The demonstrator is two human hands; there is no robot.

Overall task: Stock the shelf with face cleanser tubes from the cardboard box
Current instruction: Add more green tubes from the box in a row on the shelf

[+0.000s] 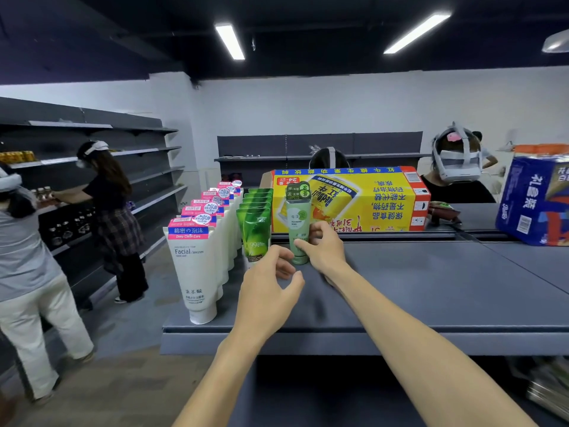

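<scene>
A pale green face cleanser tube (298, 221) stands upright on the grey shelf (431, 291), its long axis vertical, cap down on the shelf surface and flat crimped end pointing up. The right hand (323, 249) grips it low on the body, thumb on the near side and fingers curled round the far side, just above the cap. The left hand (271, 291) hovers just in front and slightly left of the tube's base, fingers loosely curved with the thumb held apart, holding nothing; whether its fingertips touch the cap cannot be told. The tube sits immediately right of a row of dark green tubes (255, 232), which run back in a line, and further left stands a row of white facial cleanser tubes (197, 266) with pink and blue tops, also cap down. Behind the held tube lies a yellow cardboard box (369, 201) on its side, printed text upside down. A blue package (535, 198) rests at the shelf's right end.
</scene>
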